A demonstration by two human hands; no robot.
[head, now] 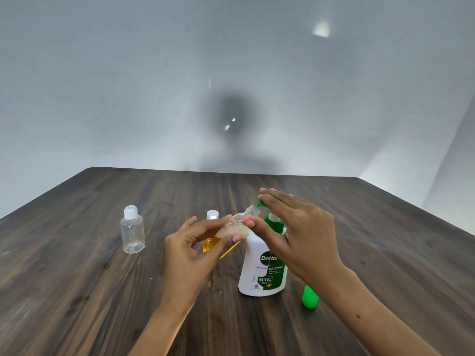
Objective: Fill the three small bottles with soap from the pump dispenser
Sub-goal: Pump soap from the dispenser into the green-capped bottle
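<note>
Held bottle: a small clear bottle (237,223), uncapped, tilted with its long axis running from lower left to upper right; the open neck points up and right, just under the green spout (260,203) of the pump dispenser (262,265). Amber-yellow soap fills its lower part, with froth at the liquid's surface.
Left hand: the left hand (195,249) pinches the held bottle's body between thumb and curled fingers.
Right hand: the right hand (298,227) lies over the pump head with straight fingers; its thumb touches the bottle's shoulder.
Pump dispenser: one white bottle with a green label and green pump, upright on the wooden table (77,291), just right of the held bottle.
Second bottle: a white-capped small bottle (211,227) holding amber soap, upright, largely hidden behind the left hand.
Third bottle: a clear capped bottle (132,229), upright, with nothing visible inside, well left of the hands.
Count: three small bottles, one dispenser.
Green object: a small green plastic piece (309,297) on the table just right of the dispenser's base.
</note>
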